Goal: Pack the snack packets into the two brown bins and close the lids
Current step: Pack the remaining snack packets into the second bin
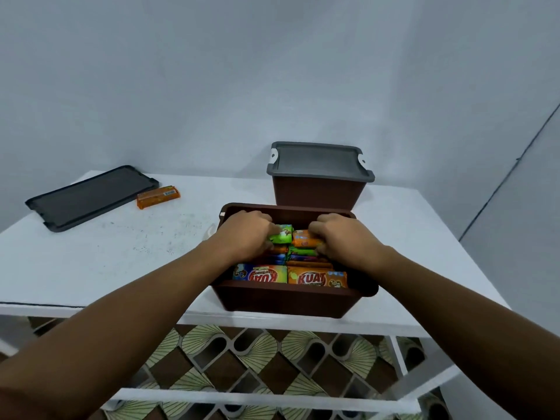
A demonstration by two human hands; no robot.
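Wall (pixel 212 86): plain pale blue-grey; rises behind the open bin and fills the upper part of the view
Table (pixel 121 253): white top with dark speckles to the left of the open bin; it carries the open bin near its front edge
Floor (pixel 242 353): brown and cream fan-patterned tiles, seen below the open bin through the table's white frame
Open bin (pixel 281 298): brown, no lid on it; stands upright on the table, packed with snack packets up to about its rim
Closed bin (pixel 315 192): brown, just behind the open bin and slightly to its right; whether the two touch cannot be told
Grey lid (pixel 318 160): sits flat on the closed bin, white clips at its two ends; behind and above the open bin
Loose lid (pixel 88 197): dark grey, lies flat on the table well to the left of the open bin and further back
Left hand (pixel 245 234): reaches into the far left of the open bin; fingers curled down onto a green packet (pixel 281 234)
Right hand (pixel 345 241): reaches into the far right of the open bin, apart from the left hand; fingers curled round an orange packet (pixel 304 239)
Packed packets (pixel 315 278): orange, green and blue wrappers in two columns inside the open bin; "KUAT" reads on the nearest ones
Stray packet (pixel 158 196): orange, lies on the table left of the open bin, just beside the loose lid's near corner
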